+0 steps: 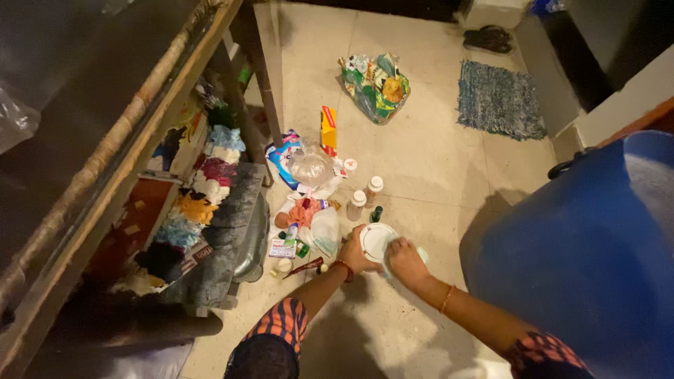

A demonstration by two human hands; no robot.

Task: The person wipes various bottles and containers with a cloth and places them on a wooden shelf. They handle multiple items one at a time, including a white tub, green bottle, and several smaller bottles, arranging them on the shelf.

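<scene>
Left hand (355, 254) grips the round white plastic lid (375, 240) at its edge, low over the tiled floor (435, 161); right hand (406, 258) presses a pale cloth (421, 254) on it, fingers together.

Wiping probably goes best with the lid held steady. Beside it stand two small white capped bottles (365, 196), contents unseen; a clear plastic bag (311, 167) looks nearly empty.
</scene>
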